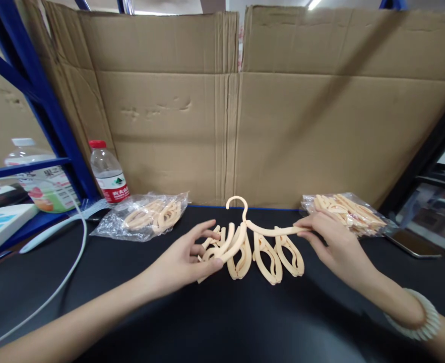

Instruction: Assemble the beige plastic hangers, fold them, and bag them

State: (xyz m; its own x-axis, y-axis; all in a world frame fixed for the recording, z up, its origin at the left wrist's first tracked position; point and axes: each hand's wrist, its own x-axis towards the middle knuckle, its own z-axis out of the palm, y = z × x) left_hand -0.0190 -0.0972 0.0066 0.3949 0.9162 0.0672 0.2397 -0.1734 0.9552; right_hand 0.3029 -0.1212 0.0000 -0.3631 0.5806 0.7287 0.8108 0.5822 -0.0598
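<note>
A peach plastic clip hanger (249,237) with a hook on top and several dangling clips lies on the black table (222,312) in front of me. My left hand (186,257) pinches the hanger's left arm and its clips between thumb and fingers. My right hand (330,239) pinches the tip of the hanger's right arm. A beaded bracelet (424,317) sits on my right wrist.
Two clear plastic bags of peach clips lie at the back: the left bag (146,216) and the right bag (348,212). Cardboard sheets (237,111) wall off the table's far edge. A water bottle (109,171), a white cable (67,272) and blue shelving (37,101) stand left; a tablet (426,222) lies right.
</note>
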